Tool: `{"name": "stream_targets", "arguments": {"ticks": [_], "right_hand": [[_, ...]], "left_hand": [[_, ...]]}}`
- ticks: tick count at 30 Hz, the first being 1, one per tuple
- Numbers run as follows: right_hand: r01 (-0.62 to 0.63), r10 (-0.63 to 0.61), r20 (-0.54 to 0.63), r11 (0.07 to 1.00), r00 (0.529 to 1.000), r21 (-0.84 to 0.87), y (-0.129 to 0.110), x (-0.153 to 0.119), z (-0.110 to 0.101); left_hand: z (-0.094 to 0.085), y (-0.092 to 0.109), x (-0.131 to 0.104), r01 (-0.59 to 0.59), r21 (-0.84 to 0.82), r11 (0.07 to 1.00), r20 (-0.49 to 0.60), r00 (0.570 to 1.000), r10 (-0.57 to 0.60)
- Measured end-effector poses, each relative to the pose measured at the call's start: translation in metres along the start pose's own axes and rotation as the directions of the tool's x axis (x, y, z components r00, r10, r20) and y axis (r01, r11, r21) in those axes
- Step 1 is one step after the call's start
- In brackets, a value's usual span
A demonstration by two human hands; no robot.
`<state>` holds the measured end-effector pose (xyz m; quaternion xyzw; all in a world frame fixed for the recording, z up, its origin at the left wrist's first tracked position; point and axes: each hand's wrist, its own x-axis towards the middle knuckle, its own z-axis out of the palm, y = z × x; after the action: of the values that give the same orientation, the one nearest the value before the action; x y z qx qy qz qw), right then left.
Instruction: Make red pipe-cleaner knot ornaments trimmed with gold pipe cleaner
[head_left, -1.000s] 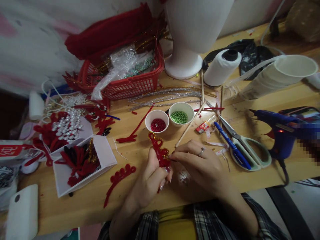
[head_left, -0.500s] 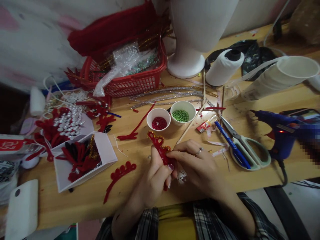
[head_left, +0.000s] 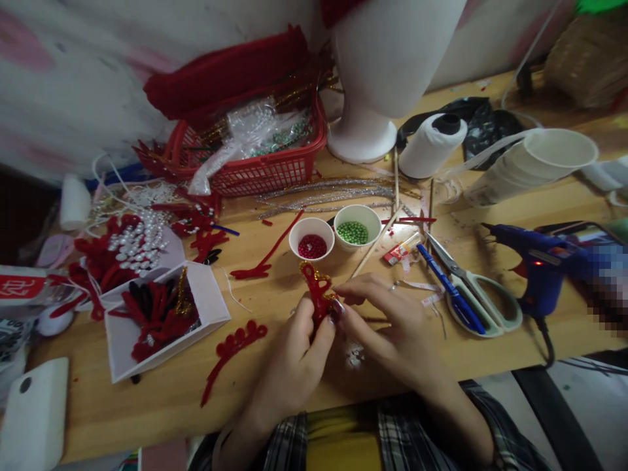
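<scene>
Between my fingers is a red fuzzy pipe-cleaner ornament (head_left: 318, 293) with looped shapes and a gold tinsel edge. My left hand (head_left: 294, 350) is closed around its lower part, thumb pressed on top. From the other side my right hand (head_left: 392, 320) pinches the ornament's right edge with thumb and fingertips. Just beyond it stand a white cup of dark red beads (head_left: 312, 239) and a white cup of green beads (head_left: 357, 228). A second red looped piece (head_left: 235, 347) lies on the table left of my hands. The ornament's lower end is hidden by my fingers.
At right are green-handled scissors (head_left: 483, 297), a blue pen (head_left: 450, 290) and a blue glue gun (head_left: 534, 258) with a lit red light. A white box (head_left: 210, 297) of red pieces sits left. Behind are a red basket (head_left: 275, 173), a white mannequin head (head_left: 373, 131) and a thread cone (head_left: 432, 147).
My right hand's fingers have shifted on the ornament, its thumb now showing against the edge. My left thumb and fingers have moved slightly. The view has tilted a little.
</scene>
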<state>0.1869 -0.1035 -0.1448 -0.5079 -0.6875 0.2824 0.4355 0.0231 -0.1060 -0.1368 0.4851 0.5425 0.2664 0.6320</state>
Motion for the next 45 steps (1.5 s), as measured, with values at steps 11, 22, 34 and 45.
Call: {"name": "stream_targets", "arguments": {"ticks": [11,22,34,45], "right_hand": [[-0.141,0.122,0.186,0.986,0.975,0.094,-0.002,0.004,-0.013],[-0.481,0.283,0.416,0.709,0.864,0.516,0.015,0.006,-0.01],[-0.394,0.284,0.318,0.84,0.905,0.373,0.013,0.006,-0.01],[-0.344,0.285,0.266,0.915,0.921,0.212,0.0,0.008,-0.009]], "left_hand": [[-0.008,0.004,0.004,-0.005,0.05,0.999,0.1,0.995,0.0],[-0.014,0.021,0.005,0.067,-0.04,0.997,0.224,0.973,-0.057],[-0.015,0.019,0.002,-0.01,0.19,0.982,0.031,1.0,0.005],[-0.016,0.018,0.0,-0.059,0.372,0.927,-0.089,0.991,0.099]]}}
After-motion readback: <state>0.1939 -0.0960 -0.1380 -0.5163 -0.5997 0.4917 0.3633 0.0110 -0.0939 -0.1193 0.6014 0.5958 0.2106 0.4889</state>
